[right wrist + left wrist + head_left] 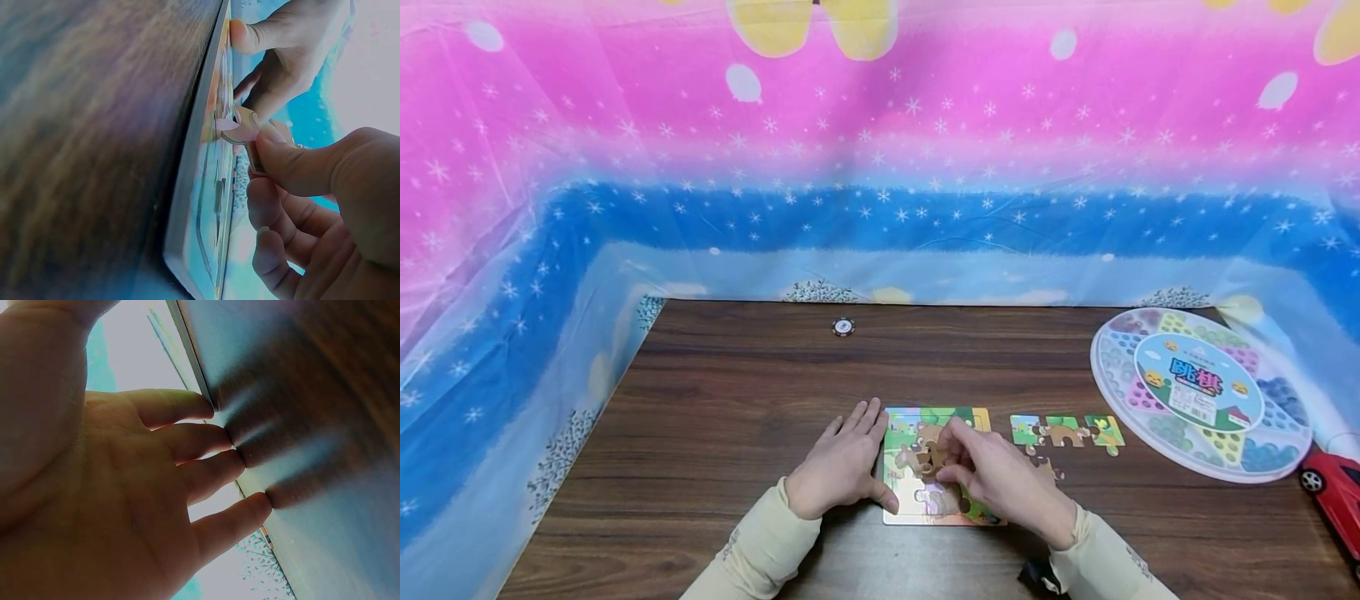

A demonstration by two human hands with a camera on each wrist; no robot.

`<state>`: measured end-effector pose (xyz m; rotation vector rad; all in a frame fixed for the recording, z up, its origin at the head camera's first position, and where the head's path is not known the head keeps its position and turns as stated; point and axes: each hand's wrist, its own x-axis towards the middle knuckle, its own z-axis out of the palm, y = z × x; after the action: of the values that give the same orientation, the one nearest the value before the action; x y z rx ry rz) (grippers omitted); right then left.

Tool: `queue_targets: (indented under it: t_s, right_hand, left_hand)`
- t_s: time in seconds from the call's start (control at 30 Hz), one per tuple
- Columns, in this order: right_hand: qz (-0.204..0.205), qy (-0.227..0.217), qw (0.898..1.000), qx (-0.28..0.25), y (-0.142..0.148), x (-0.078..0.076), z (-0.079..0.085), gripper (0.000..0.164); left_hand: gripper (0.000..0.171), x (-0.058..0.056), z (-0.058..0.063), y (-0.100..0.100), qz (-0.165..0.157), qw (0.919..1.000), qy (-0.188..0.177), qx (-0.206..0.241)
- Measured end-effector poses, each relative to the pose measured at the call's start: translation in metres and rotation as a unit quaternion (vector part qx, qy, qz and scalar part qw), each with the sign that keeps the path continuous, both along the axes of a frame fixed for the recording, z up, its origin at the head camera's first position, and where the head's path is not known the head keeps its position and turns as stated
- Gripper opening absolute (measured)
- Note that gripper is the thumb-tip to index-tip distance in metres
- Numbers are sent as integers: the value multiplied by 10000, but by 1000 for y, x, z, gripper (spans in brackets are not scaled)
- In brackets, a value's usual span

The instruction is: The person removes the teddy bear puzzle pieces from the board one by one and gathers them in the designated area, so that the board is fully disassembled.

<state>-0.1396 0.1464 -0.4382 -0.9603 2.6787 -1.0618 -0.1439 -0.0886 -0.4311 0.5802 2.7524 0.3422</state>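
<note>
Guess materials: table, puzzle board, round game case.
Table: wood or wood-look laminate, satin; streaky dark grain, soft reflections.
Puzzle board: probably cardboard, possibly thin wood, with glossy print; bright glare on its face.
Game case: likely hard plastic, partly clear; coloured contents show through around the printed centre.

Right hand [337, 244] pinches puzzle piece [244, 130] close over puzzle board [181, 225]; left hand [297, 40] beyond, thumb at board; brown surface [94, 156].
</note>
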Motion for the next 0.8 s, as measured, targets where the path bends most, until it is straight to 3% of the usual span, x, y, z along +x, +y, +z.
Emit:
queue_targets:
  t_s: [0.3, 0.53, 0.8]
  right_hand:
    - [117, -111, 9997, -187, 3, 1, 5, 20]
    - [-28, -81, 9998, -170, 13, -2, 17, 18]
    - [-198, 310, 9986, -386, 30, -6, 26, 19]
  left_hand:
    - [123, 0, 1, 0, -4, 10000, 10, 38]
    - [123, 0, 2, 0, 8, 10000, -16, 31]
    - [123, 1, 2, 0, -7, 10000, -9, 4]
